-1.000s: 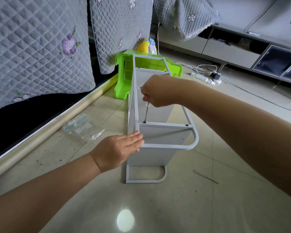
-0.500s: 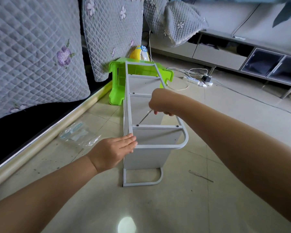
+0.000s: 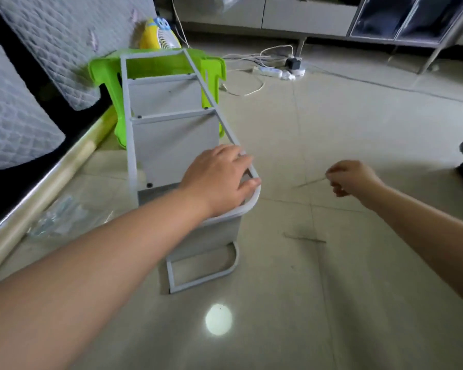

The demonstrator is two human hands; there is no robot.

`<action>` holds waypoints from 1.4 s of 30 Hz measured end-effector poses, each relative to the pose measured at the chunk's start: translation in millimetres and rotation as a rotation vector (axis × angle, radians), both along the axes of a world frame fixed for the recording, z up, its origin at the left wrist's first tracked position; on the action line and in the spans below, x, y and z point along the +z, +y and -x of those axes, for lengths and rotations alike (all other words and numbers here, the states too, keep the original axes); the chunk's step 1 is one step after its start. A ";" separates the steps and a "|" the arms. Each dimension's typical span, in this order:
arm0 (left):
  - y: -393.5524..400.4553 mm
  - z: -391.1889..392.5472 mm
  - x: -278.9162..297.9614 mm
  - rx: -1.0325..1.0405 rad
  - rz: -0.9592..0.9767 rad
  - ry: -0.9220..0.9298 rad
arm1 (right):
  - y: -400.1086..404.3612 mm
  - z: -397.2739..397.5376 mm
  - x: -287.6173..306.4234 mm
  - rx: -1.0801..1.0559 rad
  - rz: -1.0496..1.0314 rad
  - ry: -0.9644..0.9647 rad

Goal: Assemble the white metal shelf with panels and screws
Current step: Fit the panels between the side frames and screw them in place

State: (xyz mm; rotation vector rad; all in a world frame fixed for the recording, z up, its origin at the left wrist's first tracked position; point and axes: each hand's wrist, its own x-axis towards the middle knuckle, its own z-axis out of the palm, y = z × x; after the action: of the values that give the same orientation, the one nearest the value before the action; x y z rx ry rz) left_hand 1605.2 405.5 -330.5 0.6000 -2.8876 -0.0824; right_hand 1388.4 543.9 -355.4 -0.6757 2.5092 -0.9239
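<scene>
The white metal shelf [image 3: 171, 145] lies on its side on the tiled floor, its panels fixed between two side frames. My left hand [image 3: 219, 177] rests on the rounded near corner of the upper frame, fingers curled over the tube. My right hand [image 3: 350, 177] is off to the right of the shelf, above the floor, pinching a thin metal tool [image 3: 312, 182] that points left and looks blurred.
A green plastic stool [image 3: 211, 68] stands behind the shelf, with a yellow fan [image 3: 159, 36] beyond it. A clear plastic bag [image 3: 59, 220] lies at the left by the sofa edge. A thin rod [image 3: 305, 238] lies on the floor right of the shelf. Power strip and cables [image 3: 278, 72] sit further back.
My right hand has pulled the tool out of the shelf and swung away to the right. My left hand shifted from the left frame to the near right corner.
</scene>
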 end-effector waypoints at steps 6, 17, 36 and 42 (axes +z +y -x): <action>-8.7 26.2 -21.7 -0.006 -0.067 -0.019 | 40.3 1.3 -121.7 0.211 -0.437 -0.047; -5.7 28.2 -24.5 0.025 -0.124 0.052 | -4.3 -30.6 -175.5 0.612 -0.797 0.237; -24.8 -50.5 -24.5 -0.543 -0.062 -0.020 | -70.9 -23.4 -27.4 0.819 -0.554 0.240; -16.8 -57.6 -5.8 -0.314 0.025 -0.240 | -62.5 -30.5 38.4 0.944 -0.501 0.216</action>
State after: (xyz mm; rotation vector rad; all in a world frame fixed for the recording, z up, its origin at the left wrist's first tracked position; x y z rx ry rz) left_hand 1662.9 388.7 -336.3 0.1545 -3.1867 -0.0190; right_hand 1418.9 481.4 -317.0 -1.5985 2.0242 0.1129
